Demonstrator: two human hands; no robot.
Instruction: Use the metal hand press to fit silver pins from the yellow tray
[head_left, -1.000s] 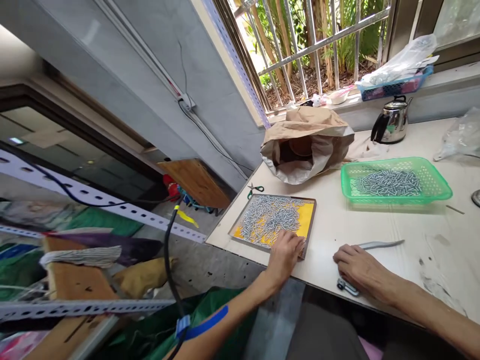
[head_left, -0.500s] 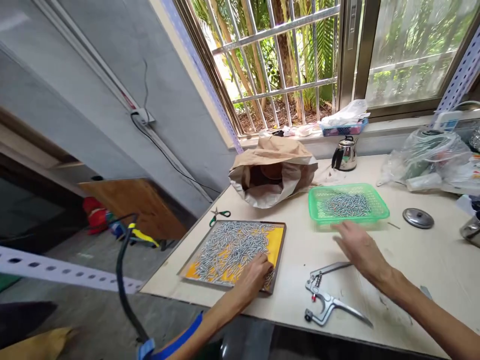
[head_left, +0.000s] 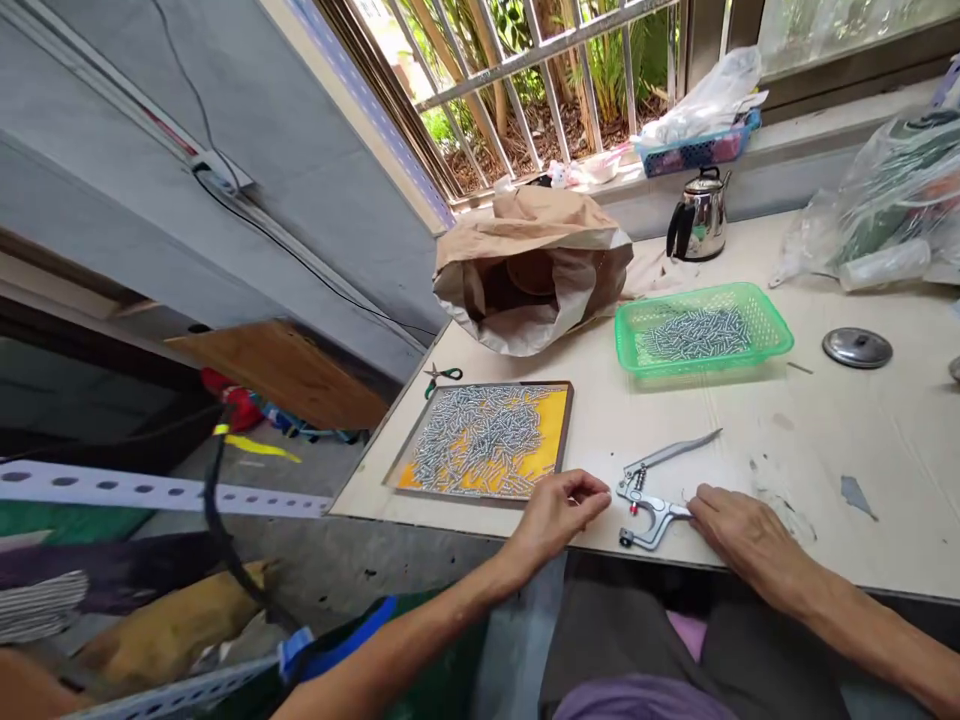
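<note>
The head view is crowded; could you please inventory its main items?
Table: one, cream, centre
Pliers: one, silver, between hands
Tray: one, yellow inside, left
Basket: one, green, behind pliers
Metal pieces: many, silver, tray and basket
Scissors: one, green handles, behind tray
Paper bag: one, brown, behind tray
Kettle: one, silver, behind basket
Lid: one, silver, right of basket
Left hand: one, bare, beside pliers
Right hand: one, bare, on pliers

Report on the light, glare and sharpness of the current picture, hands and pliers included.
Head view: daylight blows out a patch at the window's upper left; head view: bright reflections on the kettle; head view: the floor is darker than the table; head view: left hand, right hand and pliers look fairly sharp.
</note>
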